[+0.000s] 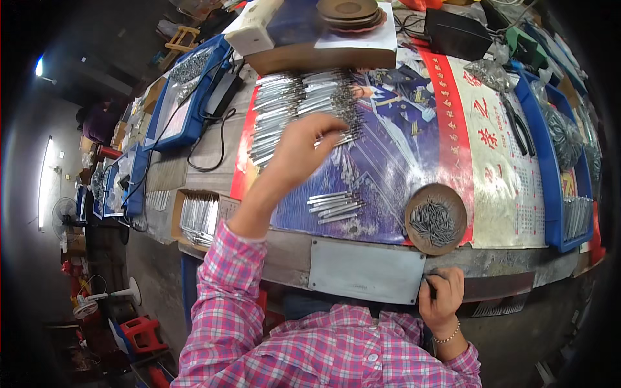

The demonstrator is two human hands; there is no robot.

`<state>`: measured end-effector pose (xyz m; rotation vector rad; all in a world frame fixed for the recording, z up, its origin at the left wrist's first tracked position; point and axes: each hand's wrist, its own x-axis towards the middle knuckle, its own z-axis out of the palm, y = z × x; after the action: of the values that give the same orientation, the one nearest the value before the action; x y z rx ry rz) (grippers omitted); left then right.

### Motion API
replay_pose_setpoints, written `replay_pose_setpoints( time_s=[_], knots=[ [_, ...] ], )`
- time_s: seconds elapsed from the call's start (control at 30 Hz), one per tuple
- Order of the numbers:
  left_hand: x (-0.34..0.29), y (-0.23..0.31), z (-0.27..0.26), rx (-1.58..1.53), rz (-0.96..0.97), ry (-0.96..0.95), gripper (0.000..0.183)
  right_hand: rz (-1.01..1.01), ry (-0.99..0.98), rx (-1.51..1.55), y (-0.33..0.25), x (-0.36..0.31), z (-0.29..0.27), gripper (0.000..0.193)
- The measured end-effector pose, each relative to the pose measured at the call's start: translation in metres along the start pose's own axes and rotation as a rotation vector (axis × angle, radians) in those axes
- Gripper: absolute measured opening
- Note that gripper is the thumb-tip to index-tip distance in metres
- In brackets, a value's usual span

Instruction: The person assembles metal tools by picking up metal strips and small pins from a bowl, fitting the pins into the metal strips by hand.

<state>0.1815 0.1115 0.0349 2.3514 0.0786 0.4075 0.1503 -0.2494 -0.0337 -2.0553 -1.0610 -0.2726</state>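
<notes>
My left hand (306, 146) reaches over the table, its fingers bent together in a pinch above the rows of slim silver rods (275, 107). Whatever it may hold is too small to make out. A smaller group of the same rods (335, 205) lies on the poster nearer to me. My right hand (444, 296) is curled at the right end of a grey metal plate (365, 271) on the table's front edge. What its fingers close on is hidden. Just beyond it stands a round brown bowl (461, 223) holding many small grey metal pins (432, 223).
A cardboard box (178, 216) of silver rods sits left of my forearm. Blue trays (194, 132) with small parts flank the table, one more blue tray (553, 194) at right. Black-handled pliers (517, 129) lie near it. Stacked brown dishes (349, 10) stand at the back.
</notes>
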Motion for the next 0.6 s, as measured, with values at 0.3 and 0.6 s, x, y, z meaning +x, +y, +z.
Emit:
replay_pose_setpoints(
  time_s=[0.3, 0.6],
  knots=[
    [-0.074, 0.006, 0.023, 0.351, 0.007, -0.281, 0.023, -0.016, 0.028, -0.008, -0.003, 0.002, 0.002, 0.018],
    [-0.055, -0.009, 0.015, 0.088, -0.181, -0.538, 0.018, -0.009, 0.076, -0.072, -0.005, -0.001, 0.004, 0.017]
  ],
)
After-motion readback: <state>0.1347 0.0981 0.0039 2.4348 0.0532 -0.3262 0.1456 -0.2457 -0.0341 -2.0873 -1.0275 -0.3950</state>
